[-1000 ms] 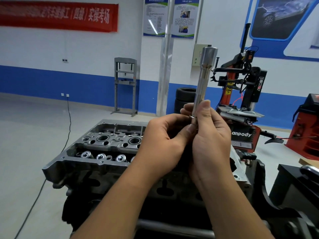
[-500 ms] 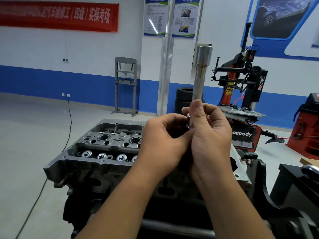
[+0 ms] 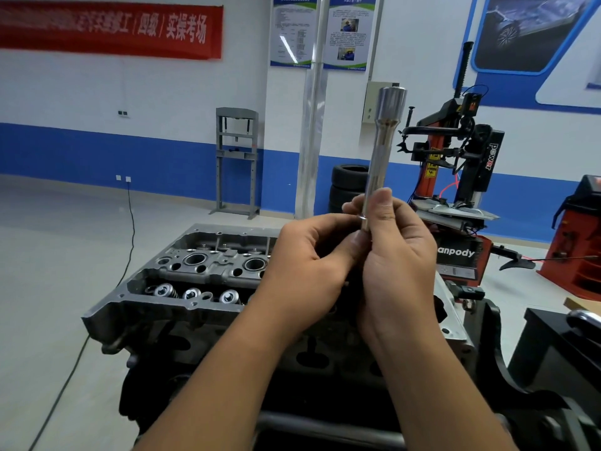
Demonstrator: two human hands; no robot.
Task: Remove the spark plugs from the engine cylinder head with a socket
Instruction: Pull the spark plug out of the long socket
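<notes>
Above the cylinder head (image 3: 195, 278), both hands, left (image 3: 312, 271) and right (image 3: 398, 255), grasp the upright socket (image 3: 382, 148); behind it, grey floor (image 3: 58, 242), blue-banded wall (image 3: 97, 151), tyre changer (image 3: 455, 164).

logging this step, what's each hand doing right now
Left hand: fingers curled at the lower end of the socket; what it pinches is hidden.
Right hand: grips the socket's shaft, held upright.
</notes>
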